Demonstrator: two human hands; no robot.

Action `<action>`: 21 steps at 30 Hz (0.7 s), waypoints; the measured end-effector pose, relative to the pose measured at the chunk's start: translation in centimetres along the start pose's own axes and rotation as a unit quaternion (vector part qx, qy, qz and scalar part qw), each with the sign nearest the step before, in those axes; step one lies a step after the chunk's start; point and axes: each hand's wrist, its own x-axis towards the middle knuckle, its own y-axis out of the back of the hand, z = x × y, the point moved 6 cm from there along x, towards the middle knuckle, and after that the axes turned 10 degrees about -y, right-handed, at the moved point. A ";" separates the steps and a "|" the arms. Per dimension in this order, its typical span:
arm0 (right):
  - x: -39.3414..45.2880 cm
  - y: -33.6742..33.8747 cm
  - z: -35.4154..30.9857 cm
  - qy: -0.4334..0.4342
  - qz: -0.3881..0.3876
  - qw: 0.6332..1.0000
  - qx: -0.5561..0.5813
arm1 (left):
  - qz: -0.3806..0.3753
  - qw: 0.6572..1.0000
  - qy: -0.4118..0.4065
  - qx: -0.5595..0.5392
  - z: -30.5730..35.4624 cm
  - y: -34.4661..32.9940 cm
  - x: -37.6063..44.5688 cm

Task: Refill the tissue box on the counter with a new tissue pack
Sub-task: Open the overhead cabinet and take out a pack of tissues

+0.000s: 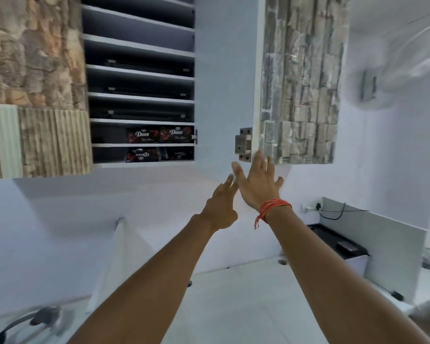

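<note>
Both hands are reaching upward, empty with fingers spread: right hand (258, 184) touching the open cabinet door (223, 83) at its lower edge, left hand (221, 207) just below. Dove packs (159, 135) are sitting on the cabinet's lowest shelves.

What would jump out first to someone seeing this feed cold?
Two bare arms reach up at centre, the left hand and right hand open and empty beneath the swung-open cabinet door. Left of the door, the open shelves hold dark Dove packs on the two lowest levels. A red thread band circles the right wrist.
</note>
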 end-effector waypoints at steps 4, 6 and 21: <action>0.8 0.9 2.3 -0.018 -0.031 0.996 -0.081 | -0.044 0.998 0.023 0.030 1.4 -1.7 2.2; 1.1 1.2 2.8 -0.015 -0.043 0.994 -0.103 | -0.045 0.999 0.015 0.020 1.8 -1.7 2.5; -2.0 -5.3 -7.7 0.185 0.001 0.965 0.186 | 0.210 0.962 0.127 -0.117 -8.4 7.0 -4.6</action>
